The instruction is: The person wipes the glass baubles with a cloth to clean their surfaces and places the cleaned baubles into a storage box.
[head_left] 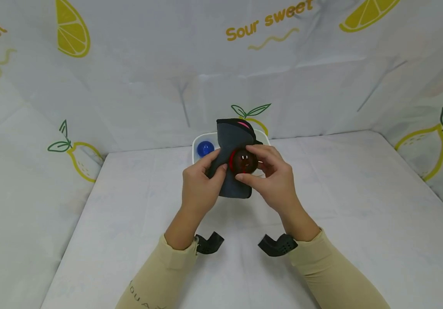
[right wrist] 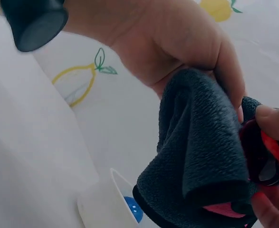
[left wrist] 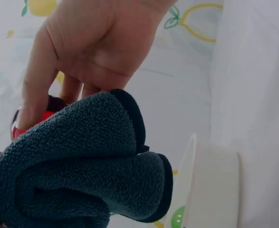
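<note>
My left hand (head_left: 201, 182) grips a folded dark blue-grey cloth (head_left: 235, 182) with a black edge, and pink shows inside its fold. With thumb and fingers, my right hand (head_left: 273, 171) holds a glossy, see-through red ball (head_left: 244, 161) against the cloth's face. In the left wrist view the fuzzy cloth (left wrist: 72, 128) hides much of the red ball (left wrist: 46, 115). The right wrist view shows the left hand (right wrist: 187, 47) behind the cloth (right wrist: 210, 137), with the ball (right wrist: 265, 154) pinched at the right edge.
Behind the hands stands a white plastic container (head_left: 195, 148) near the back wall, partly hidden by the cloth. A blue ball (head_left: 205, 148) lies inside it, and a green round thing (left wrist: 178, 217) shows at its wall. Lemon-printed white sheeting (head_left: 148, 98) covers the walls around the table.
</note>
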The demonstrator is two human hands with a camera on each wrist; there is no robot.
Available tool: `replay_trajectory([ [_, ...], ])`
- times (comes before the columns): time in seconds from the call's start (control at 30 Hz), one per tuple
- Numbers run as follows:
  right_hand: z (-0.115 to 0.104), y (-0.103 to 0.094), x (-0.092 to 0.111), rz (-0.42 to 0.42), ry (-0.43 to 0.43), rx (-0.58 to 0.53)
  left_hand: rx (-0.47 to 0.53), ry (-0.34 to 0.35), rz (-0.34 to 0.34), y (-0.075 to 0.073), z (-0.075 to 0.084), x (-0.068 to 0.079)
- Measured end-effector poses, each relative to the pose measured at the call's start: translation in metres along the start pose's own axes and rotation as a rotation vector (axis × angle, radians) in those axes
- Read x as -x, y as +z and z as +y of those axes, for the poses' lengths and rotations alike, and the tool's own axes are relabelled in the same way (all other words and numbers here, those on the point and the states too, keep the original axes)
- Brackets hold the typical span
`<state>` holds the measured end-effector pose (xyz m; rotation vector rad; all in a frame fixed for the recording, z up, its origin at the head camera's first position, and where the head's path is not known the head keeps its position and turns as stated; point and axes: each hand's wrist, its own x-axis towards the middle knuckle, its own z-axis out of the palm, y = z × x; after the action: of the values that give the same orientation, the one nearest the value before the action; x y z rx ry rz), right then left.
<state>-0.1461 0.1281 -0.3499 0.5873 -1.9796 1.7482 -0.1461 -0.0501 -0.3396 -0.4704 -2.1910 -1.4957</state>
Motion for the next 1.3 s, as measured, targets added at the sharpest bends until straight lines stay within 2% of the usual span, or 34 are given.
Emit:
replay_trajectory([
  [0.1, 0.0015, -0.0004, -0.0004, 0.022, -0.077, 0.033, 0.049, -0.046, -0.014, 0.0005, 0.0002, 0.0004],
  [0.2, 0.0027, -0.0020, -0.0017, 0.046, -0.086, 0.033, 0.089, -0.081, -0.037, 0.0005, 0.0016, 0.0013],
  [0.27, 0.0029, -0.0033, -0.0028, 0.059, -0.024, 0.003, 0.097, -0.096, -0.044, 0.0006, 0.0026, 0.0018],
  [0.47, 0.0016, -0.0063, -0.0053, 0.061, 0.294, -0.121, 0.066, -0.086, -0.036, 0.0023, 0.0050, 0.0026],
  [0.57, 0.0003, -0.0069, -0.0059, 0.054, 0.370, -0.117, 0.043, -0.057, -0.022, 0.0034, 0.0058, 0.0032],
  [0.67, 0.0001, -0.0072, -0.0058, 0.040, 0.409, -0.097, 0.021, -0.031, 0.003, 0.0042, 0.0058, 0.0037],
  [0.9, 0.0034, -0.0079, -0.0062, -0.042, 0.427, 0.069, -0.034, 0.005, 0.051, 0.0026, 0.0043, 0.0038],
  [1.0, 0.0035, -0.0082, -0.0063, -0.057, 0.448, 0.055, -0.054, 0.026, 0.042, 0.0021, 0.0037, 0.0036],
  [1.3, 0.0005, -0.0083, -0.0055, -0.107, 0.521, -0.088, -0.167, 0.084, 0.039, 0.0014, 0.0027, 0.0021],
])
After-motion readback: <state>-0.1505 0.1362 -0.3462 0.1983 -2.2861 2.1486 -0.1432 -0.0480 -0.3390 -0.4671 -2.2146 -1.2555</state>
